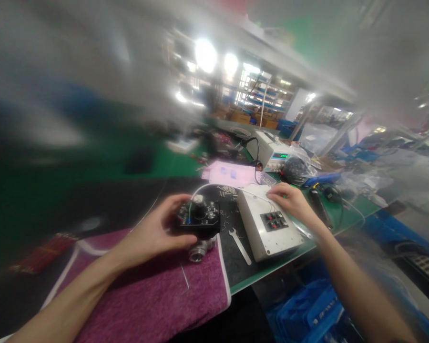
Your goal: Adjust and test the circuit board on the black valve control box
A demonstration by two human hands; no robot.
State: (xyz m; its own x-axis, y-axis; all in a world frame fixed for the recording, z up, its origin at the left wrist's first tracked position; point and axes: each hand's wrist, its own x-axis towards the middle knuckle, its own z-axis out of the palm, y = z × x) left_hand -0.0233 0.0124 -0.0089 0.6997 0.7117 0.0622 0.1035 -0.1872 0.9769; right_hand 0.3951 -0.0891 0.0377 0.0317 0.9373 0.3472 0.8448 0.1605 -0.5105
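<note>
My left hand (pixel 164 226) grips a black square housing with an exposed circuit board (pixel 200 214). A threaded metal pipe fitting (pixel 197 252) sticks out beneath it, over a purple towel (pixel 157 286). From the board, a white cable (pixel 218 186) arches across to a white metal box (pixel 260 243). That box carries a black terminal panel with red parts (pixel 274 221). At its far end, my right hand (pixel 288 196) has thumb and fingers pinched together close to the top surface; whatever they hold is too small to make out.
An open-end wrench (pixel 240 246) and loose screws (pixel 228 191) lie between towel and box. A hex key (pixel 185 277) rests on the towel. Behind stand pink papers (pixel 232 175) and a power supply (pixel 270 151) with a lit green display. Blue bins (pixel 307 305) sit below the table edge.
</note>
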